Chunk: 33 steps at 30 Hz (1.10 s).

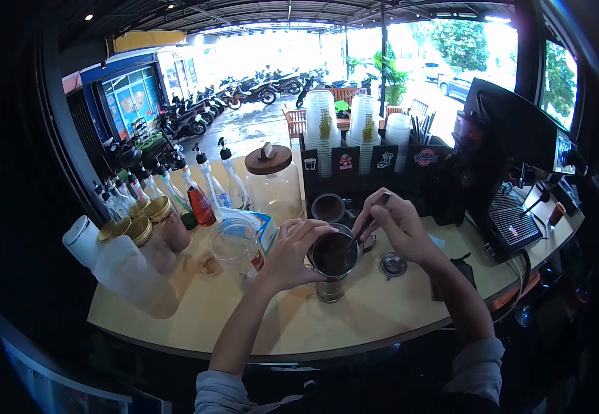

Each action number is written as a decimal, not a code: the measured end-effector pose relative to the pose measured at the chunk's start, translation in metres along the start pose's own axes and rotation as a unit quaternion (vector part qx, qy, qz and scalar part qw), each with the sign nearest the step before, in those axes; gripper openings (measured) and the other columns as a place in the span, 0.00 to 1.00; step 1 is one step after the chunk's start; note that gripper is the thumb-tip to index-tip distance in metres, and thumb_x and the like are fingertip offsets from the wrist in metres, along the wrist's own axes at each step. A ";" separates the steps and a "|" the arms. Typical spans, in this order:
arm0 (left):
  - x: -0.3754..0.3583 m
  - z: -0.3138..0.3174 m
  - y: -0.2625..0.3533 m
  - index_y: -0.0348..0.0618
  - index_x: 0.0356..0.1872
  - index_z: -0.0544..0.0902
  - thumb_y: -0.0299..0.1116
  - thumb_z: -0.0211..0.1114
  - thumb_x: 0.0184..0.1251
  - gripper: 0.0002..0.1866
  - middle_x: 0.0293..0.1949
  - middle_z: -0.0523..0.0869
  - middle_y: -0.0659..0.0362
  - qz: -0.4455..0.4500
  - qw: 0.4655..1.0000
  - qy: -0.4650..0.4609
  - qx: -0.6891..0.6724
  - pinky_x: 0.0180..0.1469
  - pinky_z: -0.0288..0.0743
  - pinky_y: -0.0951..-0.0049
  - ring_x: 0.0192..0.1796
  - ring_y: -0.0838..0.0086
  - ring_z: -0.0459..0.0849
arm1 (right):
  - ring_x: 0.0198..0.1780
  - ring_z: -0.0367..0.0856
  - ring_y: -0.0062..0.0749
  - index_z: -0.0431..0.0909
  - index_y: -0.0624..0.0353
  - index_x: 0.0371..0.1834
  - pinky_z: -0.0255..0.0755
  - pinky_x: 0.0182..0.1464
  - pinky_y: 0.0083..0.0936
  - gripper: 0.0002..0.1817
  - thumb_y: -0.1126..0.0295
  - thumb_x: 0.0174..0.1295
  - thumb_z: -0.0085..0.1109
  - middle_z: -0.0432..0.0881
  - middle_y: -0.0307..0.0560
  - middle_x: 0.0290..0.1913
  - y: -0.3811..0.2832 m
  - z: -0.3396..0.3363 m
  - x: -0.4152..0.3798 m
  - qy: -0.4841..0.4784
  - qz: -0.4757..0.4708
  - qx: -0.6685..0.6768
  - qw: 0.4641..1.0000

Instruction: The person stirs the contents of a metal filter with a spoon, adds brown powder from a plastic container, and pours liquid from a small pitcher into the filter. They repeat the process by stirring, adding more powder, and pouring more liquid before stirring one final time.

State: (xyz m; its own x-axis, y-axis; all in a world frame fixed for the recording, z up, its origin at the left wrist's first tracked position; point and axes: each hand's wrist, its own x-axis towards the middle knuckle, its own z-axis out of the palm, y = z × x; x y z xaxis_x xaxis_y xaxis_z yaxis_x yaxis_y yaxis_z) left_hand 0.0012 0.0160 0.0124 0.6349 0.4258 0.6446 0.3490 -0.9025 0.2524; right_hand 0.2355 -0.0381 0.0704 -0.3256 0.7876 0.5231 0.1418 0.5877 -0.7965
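Note:
My left hand [291, 254] is wrapped around the near-left side of a cup [311, 259] with a shiny rim, its thumb along the front. Dark brown liquid [334, 255] fills part of the cup. Pinched in my right hand [399, 228] is a spoon [360, 234], slanting down over the rim with its lower end in the liquid. Just below the cup in this view, a clear glass [330, 292] stands on the counter. Right of it lies a small round metal piece [393, 264]. A second dark-topped round container [328, 206] stands behind the cup.
On the wooden counter [223, 331], a clear tub [234, 241], gold-lidded jars [165, 214] and pump bottles [199, 196] crowd the left. A wood-lidded glass jar [272, 190] stands behind. Stacked plastic cups [321, 124] fill a black holder. A black machine [513, 217] sits right.

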 end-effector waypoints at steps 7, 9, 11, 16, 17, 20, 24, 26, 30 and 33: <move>-0.002 0.002 -0.001 0.54 0.57 0.75 0.46 0.82 0.32 0.42 0.55 0.76 0.63 -0.006 1.000 0.001 -0.002 0.67 0.61 0.55 0.59 0.61 0.75 | 0.38 0.85 0.28 0.68 0.64 0.43 0.80 0.40 0.23 0.09 0.71 0.75 0.38 0.83 0.51 0.35 0.003 0.005 0.000 -0.013 -0.017 -0.060 0.998; -0.003 0.003 0.000 0.54 0.57 0.74 0.47 0.82 0.33 0.42 0.55 0.76 0.63 -0.003 1.000 0.009 0.011 0.68 0.60 0.54 0.59 0.62 0.75 | 0.38 0.85 0.28 0.68 0.64 0.44 0.81 0.40 0.23 0.09 0.70 0.75 0.38 0.83 0.51 0.35 0.004 0.008 0.000 0.022 -0.007 -0.030 0.999; -0.002 0.002 0.002 0.54 0.57 0.74 0.47 0.82 0.33 0.42 0.55 0.76 0.62 -0.007 1.000 0.008 0.013 0.68 0.60 0.53 0.59 0.63 0.76 | 0.33 0.81 0.18 0.69 0.65 0.44 0.77 0.36 0.19 0.10 0.70 0.76 0.40 0.84 0.46 0.33 0.004 0.021 -0.002 0.074 0.030 0.026 0.996; -0.002 0.001 0.003 0.54 0.57 0.74 0.47 0.82 0.33 0.42 0.55 0.76 0.62 -0.006 1.000 0.001 0.026 0.68 0.59 0.52 0.59 0.65 0.77 | 0.36 0.82 0.21 0.68 0.64 0.44 0.78 0.38 0.20 0.11 0.68 0.77 0.38 0.82 0.47 0.34 0.007 0.018 -0.004 0.069 0.045 -0.020 0.996; -0.002 0.001 0.003 0.54 0.57 0.74 0.46 0.82 0.33 0.42 0.55 0.76 0.62 -0.004 1.000 0.003 0.029 0.68 0.60 0.52 0.59 0.65 0.77 | 0.39 0.84 0.26 0.67 0.63 0.45 0.81 0.40 0.22 0.11 0.66 0.77 0.37 0.81 0.49 0.35 0.007 0.015 -0.003 0.066 0.054 -0.038 0.996; -0.001 0.001 0.003 0.53 0.57 0.74 0.46 0.82 0.33 0.42 0.55 0.76 0.63 0.001 1.000 0.001 0.025 0.68 0.60 0.53 0.59 0.65 0.77 | 0.38 0.83 0.26 0.67 0.62 0.45 0.81 0.40 0.22 0.11 0.66 0.77 0.38 0.81 0.48 0.35 0.003 0.021 -0.004 0.023 0.056 -0.006 0.998; -0.001 0.000 0.005 0.53 0.57 0.75 0.45 0.81 0.34 0.41 0.55 0.76 0.62 0.000 1.000 0.004 0.014 0.68 0.60 0.53 0.59 0.64 0.77 | 0.31 0.82 0.19 0.69 0.63 0.41 0.76 0.35 0.17 0.11 0.68 0.76 0.40 0.83 0.45 0.32 0.008 0.014 0.003 0.045 0.033 -0.027 0.998; -0.001 0.000 0.005 0.53 0.56 0.75 0.45 0.81 0.34 0.41 0.54 0.76 0.62 -0.008 1.000 -0.002 0.013 0.68 0.60 0.54 0.59 0.64 0.76 | 0.30 0.82 0.19 0.69 0.64 0.41 0.76 0.34 0.17 0.11 0.67 0.76 0.41 0.84 0.45 0.32 0.004 0.013 0.006 0.039 0.032 0.035 0.998; 0.000 -0.002 0.007 0.52 0.56 0.75 0.44 0.81 0.35 0.40 0.54 0.76 0.61 -0.004 1.000 -0.009 0.004 0.67 0.61 0.54 0.60 0.62 0.75 | 0.35 0.84 0.24 0.68 0.62 0.44 0.80 0.37 0.20 0.11 0.65 0.77 0.40 0.83 0.49 0.36 0.011 0.005 0.011 -0.032 0.040 -0.006 0.999; 0.000 -0.002 0.006 0.52 0.56 0.75 0.43 0.81 0.35 0.40 0.54 0.76 0.61 -0.003 1.000 -0.010 0.008 0.67 0.61 0.54 0.61 0.60 0.75 | 0.33 0.83 0.23 0.69 0.62 0.42 0.79 0.36 0.18 0.11 0.65 0.76 0.40 0.83 0.47 0.34 0.008 0.006 0.015 0.000 0.041 0.012 0.999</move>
State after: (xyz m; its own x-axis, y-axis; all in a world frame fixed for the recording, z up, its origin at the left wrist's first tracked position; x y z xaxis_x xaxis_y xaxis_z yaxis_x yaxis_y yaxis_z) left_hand 0.0019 0.0108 0.0156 0.6463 0.4319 0.6290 0.3631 -0.8991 0.2443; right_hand 0.2262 -0.0225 0.0704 -0.3131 0.8332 0.4558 0.1459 0.5164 -0.8438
